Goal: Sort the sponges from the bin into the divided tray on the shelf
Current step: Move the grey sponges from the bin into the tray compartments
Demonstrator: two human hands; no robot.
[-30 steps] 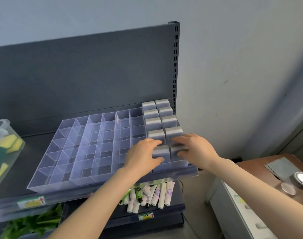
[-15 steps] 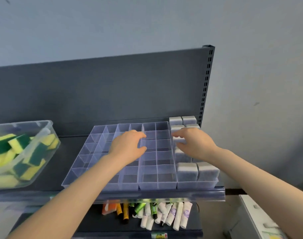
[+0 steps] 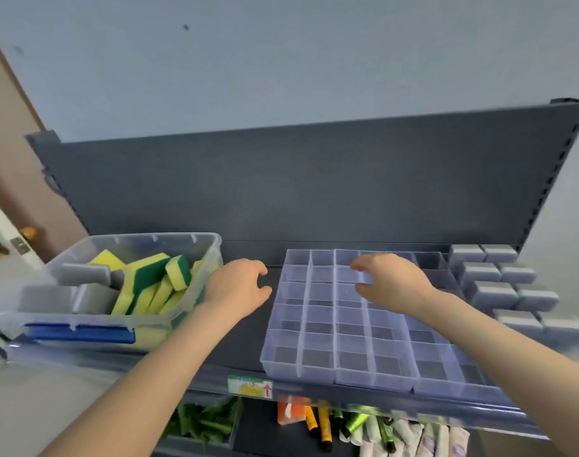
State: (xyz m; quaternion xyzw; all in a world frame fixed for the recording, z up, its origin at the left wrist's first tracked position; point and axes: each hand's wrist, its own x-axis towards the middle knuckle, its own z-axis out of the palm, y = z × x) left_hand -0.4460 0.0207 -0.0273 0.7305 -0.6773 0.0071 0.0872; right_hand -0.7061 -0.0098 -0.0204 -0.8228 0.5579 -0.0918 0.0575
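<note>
Tray: clear plastic divided tray (image 3: 317,364), lower right, mostly empty; grey sponges (image 3: 499,291) fill its right columns.
Hands: my left hand (image 3: 237,288) and right hand (image 3: 392,283), fingers loosely spread, hold nothing.
Bin: clear plastic bin (image 3: 195,291), left, holds yellow-green sponges (image 3: 149,285).
Risk: I might knock the bin's rim while reaching.

Bare shelf (image 3: 248,338) strip between bin (image 3: 195,291) and tray (image 3: 314,371), left hand (image 3: 237,288) over it, bin top open, right-hand tray compartments blocked by grey sponges (image 3: 495,291)

Bin (image 3: 195,258): clear, blue latch
Bin sponges (image 3: 153,278): yellow-green, some grey
Tray (image 3: 314,371): translucent lilac
Tray sponges (image 3: 495,293): grey
Shelf (image 3: 245,338): dark grey
</note>
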